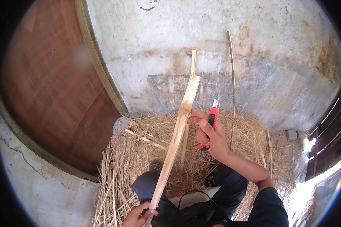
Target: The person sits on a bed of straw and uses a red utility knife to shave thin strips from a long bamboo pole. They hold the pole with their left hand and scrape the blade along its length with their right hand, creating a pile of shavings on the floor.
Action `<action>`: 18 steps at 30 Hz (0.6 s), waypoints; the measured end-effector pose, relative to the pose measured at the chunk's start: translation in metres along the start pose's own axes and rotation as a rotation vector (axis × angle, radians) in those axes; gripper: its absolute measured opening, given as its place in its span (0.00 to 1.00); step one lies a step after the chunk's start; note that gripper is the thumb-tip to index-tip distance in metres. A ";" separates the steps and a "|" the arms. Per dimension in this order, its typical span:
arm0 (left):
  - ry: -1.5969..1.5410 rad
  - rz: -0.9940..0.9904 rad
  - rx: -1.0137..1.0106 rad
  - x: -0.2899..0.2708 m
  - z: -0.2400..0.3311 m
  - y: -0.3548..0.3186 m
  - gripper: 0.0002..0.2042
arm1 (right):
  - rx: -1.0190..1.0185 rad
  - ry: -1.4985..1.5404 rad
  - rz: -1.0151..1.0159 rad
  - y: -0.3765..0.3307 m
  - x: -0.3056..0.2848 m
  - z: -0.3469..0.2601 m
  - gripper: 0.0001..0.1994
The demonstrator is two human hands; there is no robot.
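Note:
A long split bamboo strip slants upward from lower left, its pale inner face showing and a node near the upper part. My left hand grips its lower end between thumb and fingers. In my right hand is a red and black utility knife, held upright with its blade out at the top. The right index and middle fingers reach out to the strip just below its node, touching or nearly touching it. The knife blade is apart from the bamboo.
Bamboo shavings cover the floor around my legs, with loose thin strips among them at left. Another thin bamboo strip leans on the stained wall. A brown wooden panel stands at left. Dark slats let in light at right.

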State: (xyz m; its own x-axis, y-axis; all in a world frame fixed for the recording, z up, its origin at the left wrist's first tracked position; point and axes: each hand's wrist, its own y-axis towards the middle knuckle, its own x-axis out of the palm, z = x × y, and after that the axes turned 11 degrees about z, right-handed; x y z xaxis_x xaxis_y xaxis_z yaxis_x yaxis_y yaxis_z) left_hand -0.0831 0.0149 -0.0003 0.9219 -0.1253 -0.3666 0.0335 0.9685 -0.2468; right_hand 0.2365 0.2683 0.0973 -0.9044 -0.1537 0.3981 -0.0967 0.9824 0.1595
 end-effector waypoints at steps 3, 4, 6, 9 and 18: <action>0.015 -0.068 0.002 0.003 -0.010 -0.001 0.09 | 0.002 -0.059 0.046 -0.002 -0.001 0.003 0.22; 0.029 -0.090 -0.009 0.005 -0.007 -0.001 0.10 | 0.006 -0.079 0.037 -0.003 -0.007 0.009 0.21; 0.104 -0.173 -0.035 0.003 -0.005 0.000 0.11 | -0.002 -0.114 0.003 -0.006 -0.010 0.010 0.19; 0.066 -0.211 -0.020 0.001 0.004 0.001 0.13 | 0.002 -0.102 -0.063 -0.011 -0.009 0.003 0.16; 0.112 -0.327 -0.021 0.001 0.010 0.013 0.15 | -0.025 -0.170 -0.024 -0.015 -0.013 0.003 0.18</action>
State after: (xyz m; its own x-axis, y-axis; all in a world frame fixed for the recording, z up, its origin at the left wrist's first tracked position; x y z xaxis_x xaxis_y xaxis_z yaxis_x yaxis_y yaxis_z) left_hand -0.0780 0.0295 0.0054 0.8154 -0.4523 -0.3613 0.3112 0.8687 -0.3854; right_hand 0.2486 0.2563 0.0869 -0.9593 -0.1550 0.2361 -0.1108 0.9755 0.1901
